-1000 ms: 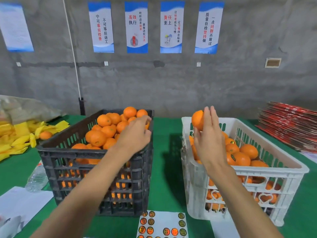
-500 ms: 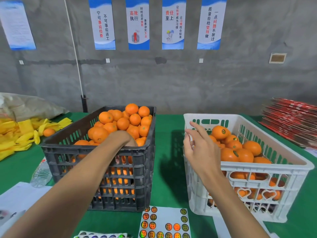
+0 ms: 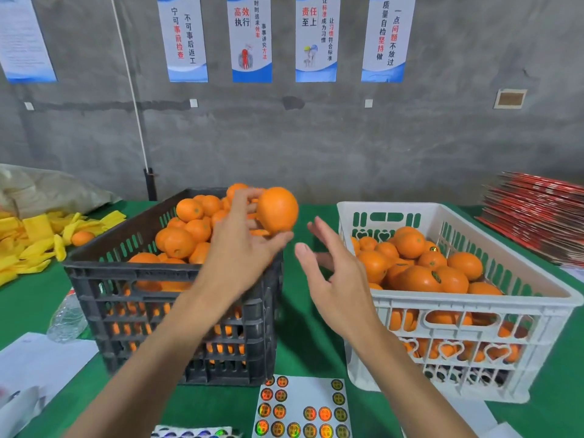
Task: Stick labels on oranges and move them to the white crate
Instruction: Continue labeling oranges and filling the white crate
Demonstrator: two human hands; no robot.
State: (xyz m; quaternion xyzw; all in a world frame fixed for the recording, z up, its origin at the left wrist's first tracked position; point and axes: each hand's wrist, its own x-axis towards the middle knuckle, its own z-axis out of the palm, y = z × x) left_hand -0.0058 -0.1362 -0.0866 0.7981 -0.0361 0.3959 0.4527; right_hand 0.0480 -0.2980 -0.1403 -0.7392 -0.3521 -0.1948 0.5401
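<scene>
- Left hand (image 3: 243, 248) holds one orange (image 3: 277, 209) at its fingertips, thumb under it, fingers curled behind; held in the air over the black crate's right far corner.
- Right hand (image 3: 335, 273) holds nothing, fingers straight and spread, palm turned toward the orange; near it, not touching.
- Black crate (image 3: 177, 314) on the left: dark slotted plastic, heaped with oranges above its rim.
- White crate (image 3: 474, 314) on the right: white plastic, slot and heart cutouts in the walls, oranges piled inside up to about rim level; several show small dark round labels.
- Open strip of green table cover (image 3: 303, 330) between the two crates; both hands sit over this gap and the black crate's right rim.
- Label sheet (image 3: 303, 406) lies flat at the near edge, in front of the gap; round shiny stickers in rows, some spots bare.
- Left side: yellow foam nets (image 3: 28, 238) in a loose heap with one stray orange (image 3: 82, 238), a clear plastic bottle (image 3: 68, 317) lying beside the black crate.
- Far right: stack of flat red cartons (image 3: 537, 216).
</scene>
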